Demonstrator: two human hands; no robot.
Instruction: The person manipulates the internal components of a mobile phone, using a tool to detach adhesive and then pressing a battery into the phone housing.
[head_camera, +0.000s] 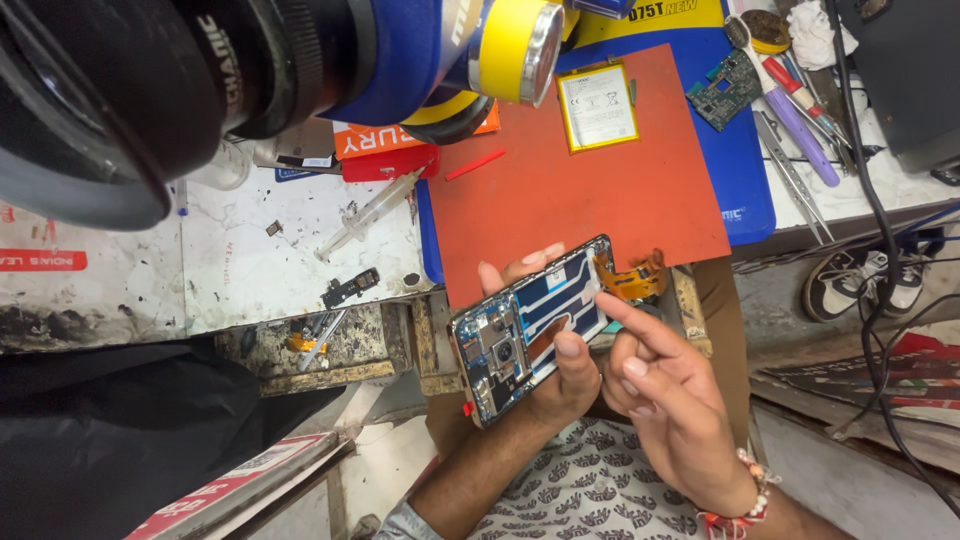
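Left hand (560, 375) grips opened phone (530, 325) at counter's (300, 250) near edge, over the lap. Right hand (670, 390) holds nothing, forefinger on phone's right end by orange flex (632, 280) (likely mid-disassembly). Next: careful fingertip lift.

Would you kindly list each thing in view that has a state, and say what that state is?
phone: back cover off, insides exposed, held tilted.
left hand: gripping the phone, thumb on its open back.
right hand: empty, forefinger touching the phone's edge.
flex cable: orange, hanging loose off the phone's end.
battery: out of the phone, flat on the red mat.
circuit board: bare, lying loose.
syringe: lying flat.
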